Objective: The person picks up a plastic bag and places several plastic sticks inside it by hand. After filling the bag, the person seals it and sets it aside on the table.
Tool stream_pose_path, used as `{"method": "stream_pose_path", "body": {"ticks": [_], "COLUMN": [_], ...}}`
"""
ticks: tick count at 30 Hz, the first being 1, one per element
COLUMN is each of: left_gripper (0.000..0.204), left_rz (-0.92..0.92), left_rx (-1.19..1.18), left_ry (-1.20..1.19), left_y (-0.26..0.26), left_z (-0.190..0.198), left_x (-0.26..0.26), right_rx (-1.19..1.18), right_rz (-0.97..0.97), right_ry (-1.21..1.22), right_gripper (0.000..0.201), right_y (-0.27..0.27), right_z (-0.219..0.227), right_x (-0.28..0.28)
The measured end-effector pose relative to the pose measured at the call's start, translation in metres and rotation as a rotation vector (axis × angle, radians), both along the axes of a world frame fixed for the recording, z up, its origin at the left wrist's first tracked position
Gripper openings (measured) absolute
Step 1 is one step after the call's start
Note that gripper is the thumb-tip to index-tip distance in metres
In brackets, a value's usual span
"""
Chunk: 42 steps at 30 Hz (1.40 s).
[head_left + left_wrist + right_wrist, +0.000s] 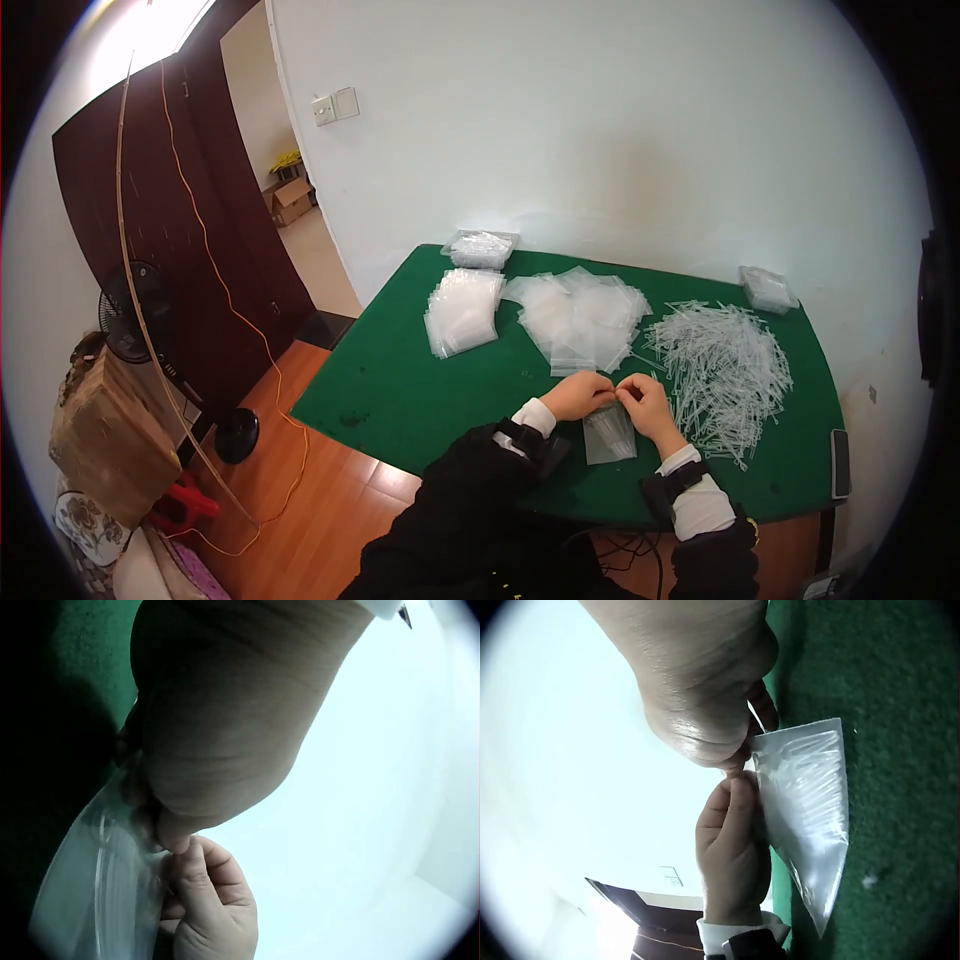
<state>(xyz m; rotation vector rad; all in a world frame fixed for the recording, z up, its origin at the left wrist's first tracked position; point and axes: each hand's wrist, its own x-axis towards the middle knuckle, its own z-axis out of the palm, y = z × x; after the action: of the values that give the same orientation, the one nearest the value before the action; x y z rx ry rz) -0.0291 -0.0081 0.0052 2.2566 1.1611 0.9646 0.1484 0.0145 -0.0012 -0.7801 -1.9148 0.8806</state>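
Seeing a pale wall (pixel 480 120) at the back, with a dark door (pixel 232 200) off to the left. Got a green desk (pixel 385 390) up close to that wall. Carries a loose heap of clear plastic sticks (pixel 725 375) on its right side (properly tangled, pointing every way). Also bears a fanned spread of clear bags (pixel 580 310) toward the middle, plus a neater stack of bags (pixel 465 315) just left of that. Reading left grip (pixel 580 396) and right grip (pixel 652 412) as fingertips together, both pinching the upper edge of the filled bag (pixel 610 440). Also spotting a left pack (pixel 480 248) and a right pack (pixel 768 290) at the rear corners. Find the filled bag near the front edge, left of the heap, with sticks showing through. Can't tell whether resting or held just above. Finish with a phone (pixel 840 465) at the right edge.
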Motion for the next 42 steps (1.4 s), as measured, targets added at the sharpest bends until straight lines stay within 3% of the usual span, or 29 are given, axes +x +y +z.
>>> {"method": "stream_pose_path", "body": {"ticks": [9,30,34,42], "left_gripper": [0.02,0.023,0.025,0.025], "left_rz": [-0.005,0.03,0.031,0.016], "left_rx": [-0.025,-0.052,-0.114,-0.04], "left_ry": [0.082,0.117,0.119,0.076], "left_y": [-0.001,0.005,-0.005,-0.001], "left_z": [0.0,-0.003,-0.021,-0.006], "left_x": [-0.001,-0.003,0.006,-0.005], "right_rx": [-0.04,-0.106,-0.045,-0.074], "right_rz": [0.036,0.063,0.099,0.125], "right_ry": [-0.131,-0.15,-0.103,-0.194], "right_gripper": [0.004,0.005,0.006,0.005], "right_y": [0.002,0.0,-0.004,0.001], "right_z": [0.001,0.003,-0.007,-0.002], "right_x": [0.004,0.003,0.006,0.002]}}
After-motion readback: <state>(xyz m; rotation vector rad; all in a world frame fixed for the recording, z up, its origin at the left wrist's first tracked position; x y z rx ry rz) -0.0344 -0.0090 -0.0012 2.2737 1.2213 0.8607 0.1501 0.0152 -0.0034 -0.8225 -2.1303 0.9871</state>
